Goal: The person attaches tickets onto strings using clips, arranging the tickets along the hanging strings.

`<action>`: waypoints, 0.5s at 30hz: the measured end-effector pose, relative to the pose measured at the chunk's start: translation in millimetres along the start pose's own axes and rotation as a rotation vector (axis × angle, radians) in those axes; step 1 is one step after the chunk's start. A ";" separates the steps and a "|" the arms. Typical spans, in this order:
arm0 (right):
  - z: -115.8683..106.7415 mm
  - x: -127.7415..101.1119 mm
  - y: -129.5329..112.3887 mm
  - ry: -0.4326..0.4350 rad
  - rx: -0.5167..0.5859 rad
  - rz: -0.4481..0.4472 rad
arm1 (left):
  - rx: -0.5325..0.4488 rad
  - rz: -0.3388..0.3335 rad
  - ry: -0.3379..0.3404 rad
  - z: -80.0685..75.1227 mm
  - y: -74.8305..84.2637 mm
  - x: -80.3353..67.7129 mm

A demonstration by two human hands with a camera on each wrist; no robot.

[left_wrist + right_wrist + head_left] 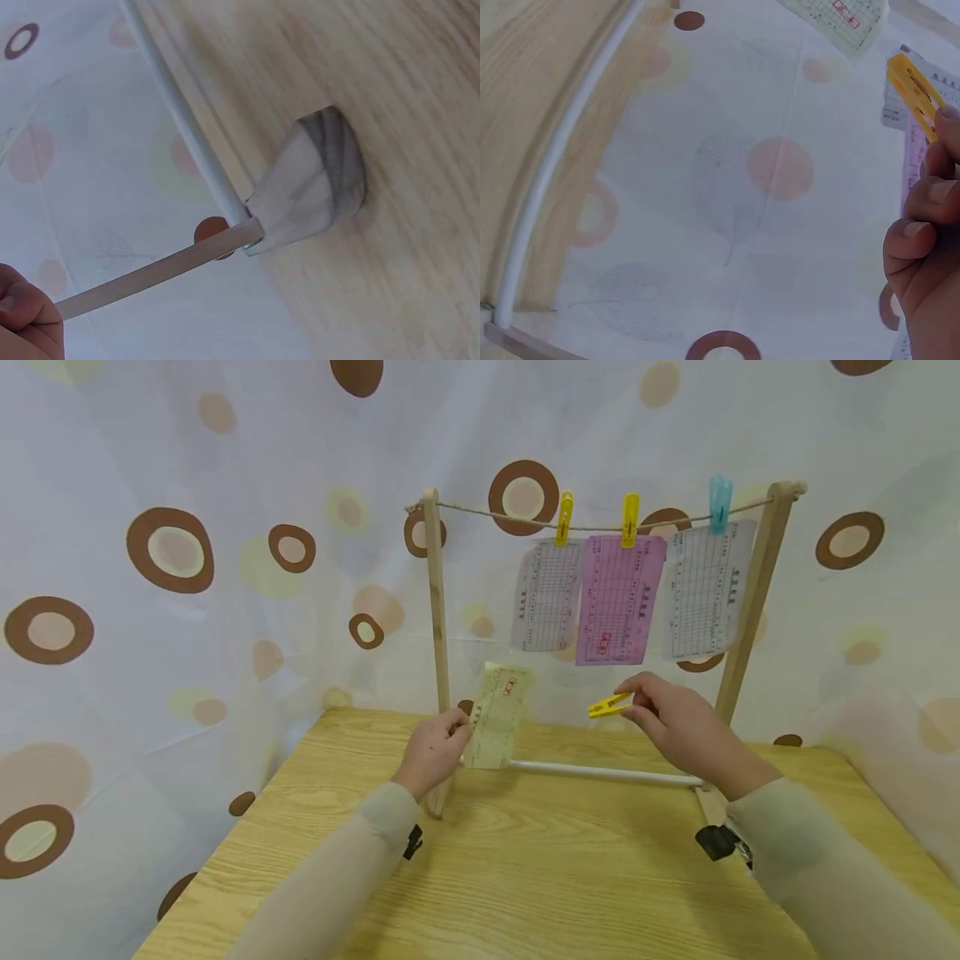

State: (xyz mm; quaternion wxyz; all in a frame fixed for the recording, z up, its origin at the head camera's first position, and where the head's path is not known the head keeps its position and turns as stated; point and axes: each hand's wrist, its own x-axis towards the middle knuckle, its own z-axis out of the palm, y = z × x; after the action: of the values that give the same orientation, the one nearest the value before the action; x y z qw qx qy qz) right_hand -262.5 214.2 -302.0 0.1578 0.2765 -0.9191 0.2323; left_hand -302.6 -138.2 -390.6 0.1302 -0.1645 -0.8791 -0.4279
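My left hand (433, 750) pinches the pale yellow slip (497, 716) upright near the worktop's (525, 860) far edge, so I'd raise it to the bare string (487, 512) while my right hand (678, 722), pinching the yellow peg (609, 705), squeezes it open.

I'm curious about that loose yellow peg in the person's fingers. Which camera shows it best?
The head view: the yellow peg shows whole, pinched by the right hand below the hanging papers. The right wrist view catches it only at the frame's edge, partly behind a fingertip. The left wrist view does not show it.
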 end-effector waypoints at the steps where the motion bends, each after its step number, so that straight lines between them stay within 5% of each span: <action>1: -4.2 2.0 -3.7 -0.002 -0.018 -0.005 | -0.007 0.005 0.011 -2.0 0.7 0.0; 9: -35.6 21.7 -32.7 0.115 -0.202 -0.184 | -0.057 0.033 0.084 -19.7 5.7 -0.8; 15: -58.1 43.2 -52.4 0.103 -0.231 -0.187 | -0.053 0.085 0.126 -34.4 10.6 3.0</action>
State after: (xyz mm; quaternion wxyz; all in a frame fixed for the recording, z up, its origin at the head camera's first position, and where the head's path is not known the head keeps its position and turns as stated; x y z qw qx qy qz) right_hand -257.1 186.5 -217.2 0.2563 0.3286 -0.9006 0.1233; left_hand -298.1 -158.9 -361.3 0.1989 -0.1780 -0.8497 -0.4547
